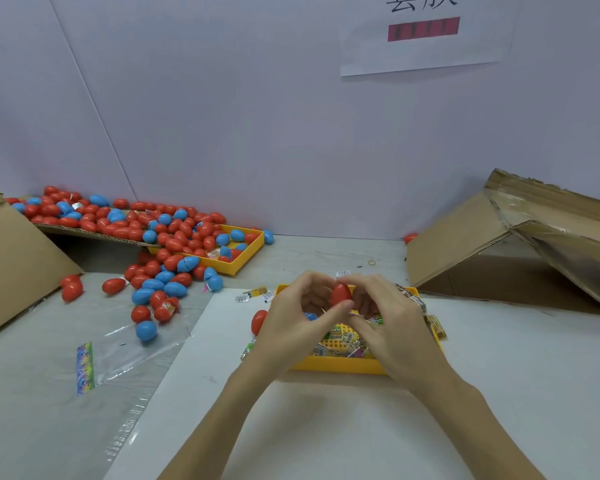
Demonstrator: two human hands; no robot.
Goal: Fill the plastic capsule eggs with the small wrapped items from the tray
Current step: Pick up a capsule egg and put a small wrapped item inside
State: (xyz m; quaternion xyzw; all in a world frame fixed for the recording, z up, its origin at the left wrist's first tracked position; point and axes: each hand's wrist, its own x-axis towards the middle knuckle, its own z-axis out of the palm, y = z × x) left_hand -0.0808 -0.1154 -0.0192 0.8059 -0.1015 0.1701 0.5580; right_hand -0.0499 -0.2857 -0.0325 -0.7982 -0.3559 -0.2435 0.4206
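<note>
Both hands meet above the near yellow tray (340,365), which holds several small wrapped items (340,337). My left hand (298,313) and my right hand (385,313) together grip one red capsule egg (341,293) between curled fingers and thumbs. Whether the egg is closed or split I cannot tell. Another red egg (258,321) lies just left of the tray. A large heap of red and blue eggs (160,244) spreads over the table's left side.
A second yellow tray (246,254) with eggs sits at the back left. Cardboard boxes stand at the far left (14,258) and right (506,244). A clear plastic bag (118,355) lies front left. Loose wrapped items (257,294) lie beside the near tray.
</note>
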